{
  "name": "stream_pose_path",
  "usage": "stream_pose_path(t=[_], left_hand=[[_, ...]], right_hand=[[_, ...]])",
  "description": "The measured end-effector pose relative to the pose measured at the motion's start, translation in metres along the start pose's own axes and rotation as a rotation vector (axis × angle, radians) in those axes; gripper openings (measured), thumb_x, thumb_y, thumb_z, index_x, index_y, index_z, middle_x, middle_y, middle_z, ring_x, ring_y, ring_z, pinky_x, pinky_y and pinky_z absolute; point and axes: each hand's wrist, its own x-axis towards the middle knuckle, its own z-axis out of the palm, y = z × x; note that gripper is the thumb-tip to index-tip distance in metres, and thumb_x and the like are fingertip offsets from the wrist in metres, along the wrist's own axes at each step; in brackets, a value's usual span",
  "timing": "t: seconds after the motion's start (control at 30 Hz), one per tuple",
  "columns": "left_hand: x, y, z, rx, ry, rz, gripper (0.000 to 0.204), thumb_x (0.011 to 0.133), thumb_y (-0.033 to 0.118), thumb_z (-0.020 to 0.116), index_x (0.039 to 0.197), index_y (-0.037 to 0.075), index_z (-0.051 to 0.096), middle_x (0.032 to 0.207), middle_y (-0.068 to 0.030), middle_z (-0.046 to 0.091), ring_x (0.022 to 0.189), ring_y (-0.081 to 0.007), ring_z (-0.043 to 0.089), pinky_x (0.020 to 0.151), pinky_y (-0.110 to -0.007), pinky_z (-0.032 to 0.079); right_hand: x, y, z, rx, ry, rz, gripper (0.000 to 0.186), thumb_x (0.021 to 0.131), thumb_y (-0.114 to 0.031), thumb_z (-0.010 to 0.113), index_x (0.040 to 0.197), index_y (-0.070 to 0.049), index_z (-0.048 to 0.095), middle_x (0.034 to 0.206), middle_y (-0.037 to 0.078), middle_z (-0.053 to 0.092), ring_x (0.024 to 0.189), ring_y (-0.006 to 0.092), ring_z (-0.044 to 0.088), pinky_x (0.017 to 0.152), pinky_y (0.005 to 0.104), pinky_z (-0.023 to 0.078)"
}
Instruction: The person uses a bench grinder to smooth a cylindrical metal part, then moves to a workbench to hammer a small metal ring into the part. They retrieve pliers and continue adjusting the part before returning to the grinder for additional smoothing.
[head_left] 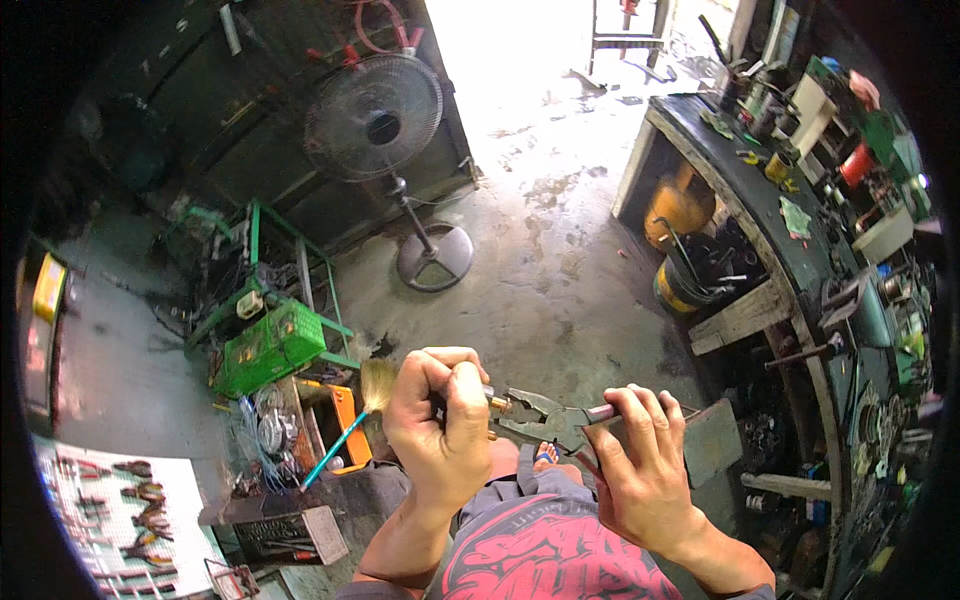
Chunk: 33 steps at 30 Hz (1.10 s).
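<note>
In front of my chest, my left hand [438, 425] is closed in a fist around a small dark piece. Its brass-coloured end [498, 403] sticks out on the right side of the fist; the rest is hidden by my fingers. My right hand [645, 470] holds a pair of pliers [568, 425] by the handles, fingers over the upper one. The plier jaws are parted and point left, right beside the brass-coloured end. Whether they touch it I cannot tell.
A stand fan [435, 258] stands ahead on the concrete floor. Along the right runs a cluttered workbench [745, 180]. At left are a green metal box [270, 350], a broom [345, 445] and a white board with several pliers [185, 475].
</note>
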Motion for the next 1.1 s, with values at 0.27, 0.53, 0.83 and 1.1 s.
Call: stream_pose_path(t=[0.27, 0.53, 0.83, 1.1], left_hand=[[0.028, -0.008, 0.094, -0.039, -0.197, -0.058, 0.018, 0.097, 0.003, 0.055, 0.081, 0.004, 0.046, 0.083, -0.0098, 0.065, 0.074, -0.0104, 0.054, 0.070, -0.027, 0.043], [0.087, -0.056, 0.177, -0.047, -0.387, 0.037, 0.019, 0.096, -0.001, 0.061, 0.081, 0.002, 0.050, 0.080, -0.0030, 0.066, 0.063, -0.0019, 0.050, 0.055, -0.022, 0.041], [0.169, -0.104, 0.251, -0.097, -0.611, 0.016, 0.020, 0.098, 0.003, 0.056, 0.080, 0.005, 0.047, 0.083, -0.0089, 0.068, 0.067, -0.0061, 0.048, 0.061, -0.025, 0.041], [0.203, -0.138, 0.311, -0.130, -0.732, 0.158, 0.021, 0.096, 0.000, 0.059, 0.080, 0.004, 0.047, 0.080, -0.0109, 0.068, 0.059, -0.0083, 0.049, 0.054, -0.026, 0.042]], right_hand=[[-0.013, 0.060, -0.013, -0.126, 0.159, 0.169, 0.036, 0.086, -0.021, 0.070, 0.119, -0.006, 0.068, 0.126, 0.020, 0.055, 0.115, 0.0377, 0.054, 0.096, 0.0587, 0.042], [0.022, 0.125, -0.023, -0.105, 0.103, 0.329, 0.024, 0.082, -0.023, 0.073, 0.099, -0.008, 0.067, 0.117, 0.018, 0.055, 0.103, 0.0357, 0.053, 0.084, 0.0506, 0.043], [0.090, 0.203, -0.050, 0.341, -0.081, 0.502, 0.028, 0.085, -0.023, 0.079, 0.101, -0.005, 0.064, 0.110, 0.017, 0.057, 0.093, 0.0352, 0.059, 0.078, 0.0453, 0.047], [0.102, 0.271, -0.059, 1.243, -0.297, 0.800, 0.027, 0.095, -0.025, 0.076, 0.097, -0.003, 0.060, 0.076, 0.002, 0.054, 0.072, 0.0159, 0.051, 0.066, 0.0350, 0.043]])
